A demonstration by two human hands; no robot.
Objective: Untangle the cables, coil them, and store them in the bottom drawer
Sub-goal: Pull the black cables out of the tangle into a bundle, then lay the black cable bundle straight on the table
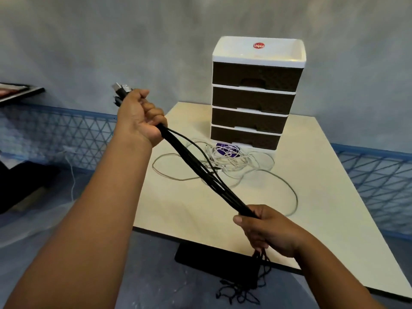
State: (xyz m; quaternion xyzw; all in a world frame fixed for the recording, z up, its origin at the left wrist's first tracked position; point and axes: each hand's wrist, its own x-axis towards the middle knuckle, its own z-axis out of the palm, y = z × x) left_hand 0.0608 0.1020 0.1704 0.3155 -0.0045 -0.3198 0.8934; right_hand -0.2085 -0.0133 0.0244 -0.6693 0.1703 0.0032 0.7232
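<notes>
A bundle of black cables stretches taut between both hands above the table. My left hand grips its upper end, with USB plugs sticking out past the fist. My right hand grips the lower part near the table's front edge; loose black ends dangle below it. A tangle of white and grey cables lies on the table in front of the drawer unit, which has four dark drawers, all closed. The bottom drawer sits just behind the tangle.
The beige table stands on a dark base. A purple round sticker lies under the white cables. Blue lattice fencing runs along the left and right. A white cord hangs at the left.
</notes>
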